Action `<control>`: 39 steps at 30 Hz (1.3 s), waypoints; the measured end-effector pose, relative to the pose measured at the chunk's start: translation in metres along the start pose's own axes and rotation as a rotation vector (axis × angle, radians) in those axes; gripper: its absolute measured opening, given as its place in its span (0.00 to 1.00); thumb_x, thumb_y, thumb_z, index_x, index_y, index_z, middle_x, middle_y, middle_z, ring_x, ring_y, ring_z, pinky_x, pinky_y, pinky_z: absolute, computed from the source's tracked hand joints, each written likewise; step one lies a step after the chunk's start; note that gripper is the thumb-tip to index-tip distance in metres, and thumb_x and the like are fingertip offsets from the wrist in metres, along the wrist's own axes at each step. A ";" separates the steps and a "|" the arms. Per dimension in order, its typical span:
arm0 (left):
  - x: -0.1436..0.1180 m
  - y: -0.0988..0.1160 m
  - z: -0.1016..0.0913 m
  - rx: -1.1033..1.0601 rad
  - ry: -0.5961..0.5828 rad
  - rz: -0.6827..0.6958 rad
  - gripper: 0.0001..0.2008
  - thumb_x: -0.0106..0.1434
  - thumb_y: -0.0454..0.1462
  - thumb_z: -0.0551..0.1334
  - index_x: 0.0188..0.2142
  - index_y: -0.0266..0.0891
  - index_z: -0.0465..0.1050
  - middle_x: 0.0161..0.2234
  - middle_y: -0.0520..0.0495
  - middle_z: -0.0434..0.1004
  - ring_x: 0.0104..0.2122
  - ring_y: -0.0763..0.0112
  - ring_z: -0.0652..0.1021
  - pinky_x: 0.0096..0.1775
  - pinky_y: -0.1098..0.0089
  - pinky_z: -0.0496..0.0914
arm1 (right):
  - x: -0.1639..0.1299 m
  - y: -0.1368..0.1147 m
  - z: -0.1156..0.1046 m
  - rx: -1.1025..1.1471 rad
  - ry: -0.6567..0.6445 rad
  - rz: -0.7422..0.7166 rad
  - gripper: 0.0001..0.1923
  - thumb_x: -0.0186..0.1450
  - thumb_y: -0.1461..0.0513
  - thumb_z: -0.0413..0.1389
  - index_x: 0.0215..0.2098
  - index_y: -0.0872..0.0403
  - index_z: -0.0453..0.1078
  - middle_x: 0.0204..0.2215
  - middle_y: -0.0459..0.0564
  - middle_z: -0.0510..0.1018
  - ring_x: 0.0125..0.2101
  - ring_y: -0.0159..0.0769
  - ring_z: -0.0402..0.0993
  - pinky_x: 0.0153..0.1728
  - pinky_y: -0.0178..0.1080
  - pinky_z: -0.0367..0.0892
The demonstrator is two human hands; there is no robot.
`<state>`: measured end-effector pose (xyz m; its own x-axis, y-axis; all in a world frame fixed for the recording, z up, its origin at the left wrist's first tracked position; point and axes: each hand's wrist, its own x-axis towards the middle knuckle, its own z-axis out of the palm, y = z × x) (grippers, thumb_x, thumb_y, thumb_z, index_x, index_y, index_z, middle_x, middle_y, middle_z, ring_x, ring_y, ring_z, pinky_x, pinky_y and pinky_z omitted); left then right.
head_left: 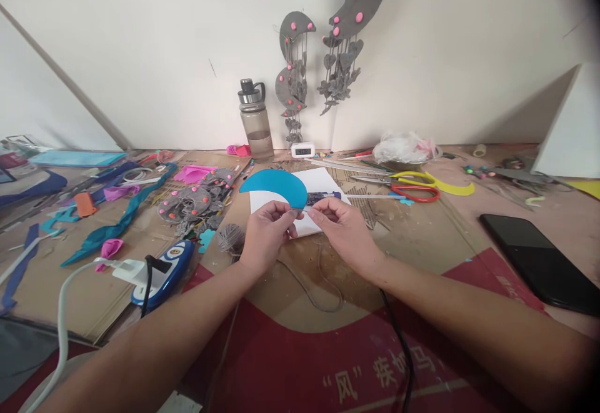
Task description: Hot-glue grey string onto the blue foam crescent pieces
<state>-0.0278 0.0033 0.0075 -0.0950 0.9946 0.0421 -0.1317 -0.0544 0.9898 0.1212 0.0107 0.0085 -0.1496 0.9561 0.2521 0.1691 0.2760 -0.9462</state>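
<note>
Head view: left hand (265, 228) and right hand (342, 225) pinch a blue crescent (276, 187) over white paper (323, 182). Scissors (415, 186), bottle (255, 122) and phone (539, 263) lie around.

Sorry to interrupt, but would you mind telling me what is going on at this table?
A person is working with both hands over a cluttered craft table. The left hand pinches the edge of a blue crescent-shaped foam piece, and the right hand meets it at the same spot, holding something too small to make out. White paper lies underneath. Scissors, a water bottle and a phone lie nearby.
</note>
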 end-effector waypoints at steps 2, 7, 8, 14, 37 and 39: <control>0.000 0.001 0.001 -0.039 -0.003 -0.027 0.11 0.49 0.39 0.67 0.27 0.36 0.66 0.28 0.48 0.79 0.16 0.83 0.68 0.17 0.78 0.54 | 0.000 0.000 0.000 -0.012 0.008 0.001 0.10 0.61 0.55 0.55 0.28 0.52 0.69 0.24 0.43 0.71 0.25 0.30 0.63 0.27 0.34 0.58; 0.000 0.000 0.000 -0.077 -0.021 -0.046 0.11 0.50 0.39 0.67 0.27 0.36 0.66 0.28 0.47 0.79 0.16 0.83 0.68 0.16 0.78 0.53 | 0.001 0.002 0.000 -0.014 0.020 0.005 0.10 0.60 0.55 0.55 0.27 0.53 0.69 0.24 0.43 0.71 0.25 0.29 0.62 0.27 0.34 0.58; 0.000 0.000 0.000 -0.079 -0.024 -0.048 0.11 0.50 0.39 0.67 0.27 0.36 0.66 0.29 0.47 0.79 0.16 0.83 0.68 0.17 0.78 0.53 | 0.001 0.003 0.000 -0.014 0.023 0.006 0.10 0.60 0.55 0.55 0.27 0.53 0.69 0.24 0.43 0.71 0.25 0.29 0.62 0.27 0.34 0.58; -0.001 0.000 0.000 -0.090 -0.047 -0.074 0.11 0.51 0.39 0.66 0.26 0.36 0.66 0.28 0.47 0.78 0.16 0.83 0.68 0.17 0.77 0.53 | 0.003 0.007 0.000 -0.021 0.037 0.027 0.10 0.59 0.54 0.55 0.27 0.52 0.69 0.26 0.45 0.72 0.26 0.31 0.64 0.28 0.34 0.60; 0.005 -0.008 -0.007 -0.216 -0.320 -0.104 0.09 0.56 0.39 0.66 0.28 0.35 0.71 0.29 0.47 0.75 0.23 0.80 0.70 0.24 0.78 0.61 | 0.005 0.005 -0.002 0.201 -0.012 0.218 0.09 0.55 0.56 0.58 0.27 0.53 0.71 0.26 0.44 0.76 0.24 0.29 0.64 0.26 0.34 0.59; 0.006 -0.009 -0.007 -0.216 -0.333 -0.118 0.09 0.56 0.39 0.66 0.29 0.34 0.71 0.27 0.48 0.74 0.23 0.79 0.70 0.23 0.78 0.61 | 0.005 0.004 -0.002 0.222 -0.003 0.239 0.09 0.54 0.56 0.59 0.29 0.53 0.70 0.26 0.44 0.75 0.22 0.27 0.61 0.23 0.33 0.56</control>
<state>-0.0345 0.0094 -0.0025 0.2533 0.9674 0.0066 -0.3297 0.0799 0.9407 0.1235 0.0166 0.0058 -0.1343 0.9908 0.0177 -0.0171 0.0155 -0.9997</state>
